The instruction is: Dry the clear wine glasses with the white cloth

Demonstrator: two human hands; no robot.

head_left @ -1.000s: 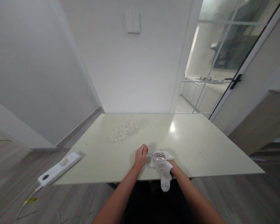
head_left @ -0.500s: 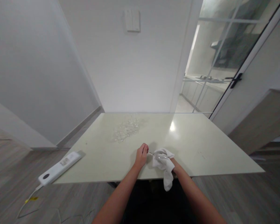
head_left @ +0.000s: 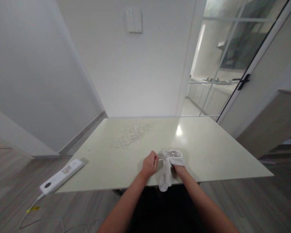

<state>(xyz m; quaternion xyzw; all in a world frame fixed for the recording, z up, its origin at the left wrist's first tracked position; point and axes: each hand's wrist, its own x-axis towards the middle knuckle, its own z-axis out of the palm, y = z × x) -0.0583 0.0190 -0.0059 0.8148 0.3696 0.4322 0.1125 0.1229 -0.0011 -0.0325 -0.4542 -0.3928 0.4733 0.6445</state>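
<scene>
Near the table's front edge, my left hand is closed around the stem end of a clear wine glass, which lies nearly sideways with its bowl to the right. A white cloth wraps part of the bowl, and one end hangs down toward my lap. My right hand grips the cloth against the bowl; most of its fingers are hidden under the fabric. The foot of the glass is out of sight behind my left hand.
Several clear glass pieces stand close together on the pale table, left of the middle. A white power strip with a cable overhangs the left front edge. Behind the table rises a white wall, with a glazed door at the right.
My right hand has shifted the cloth around the bowl, and its hanging end has swung left. The glass has turned a little, with its rim showing more at the top.
</scene>
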